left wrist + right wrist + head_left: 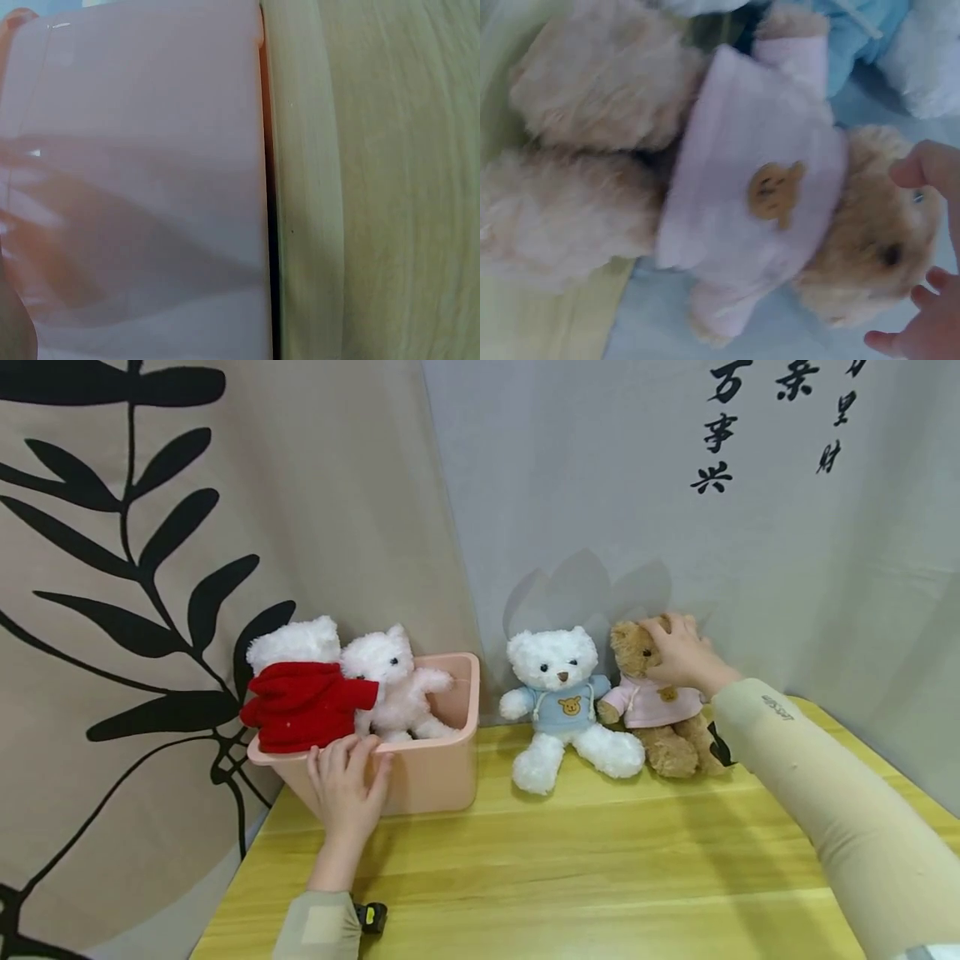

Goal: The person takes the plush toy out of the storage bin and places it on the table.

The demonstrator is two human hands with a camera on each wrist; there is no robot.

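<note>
Brown teddy bear (647, 708) in a pale pink top sits at the far edge of the desk (570, 868), toward its far right corner, as we see the right hand (686, 653) at its head, thumb and fingers spread wide about it; we cannot tell how firmly they press. Just beside it along the same edge, a white bear (564, 714) in a light blue top sits facing forward, legs apart. Toward the desk's far left corner stands a pink basket (438, 781), where we find the left hand (348, 789) resting against the near wall, fingers extended and their tips by the rim. Inside the basket, a white toy in a red hooded top (303, 706) shows us its back, next to a pale plush toy (397, 697) leaning upright with one arm toward the right wall.
</note>
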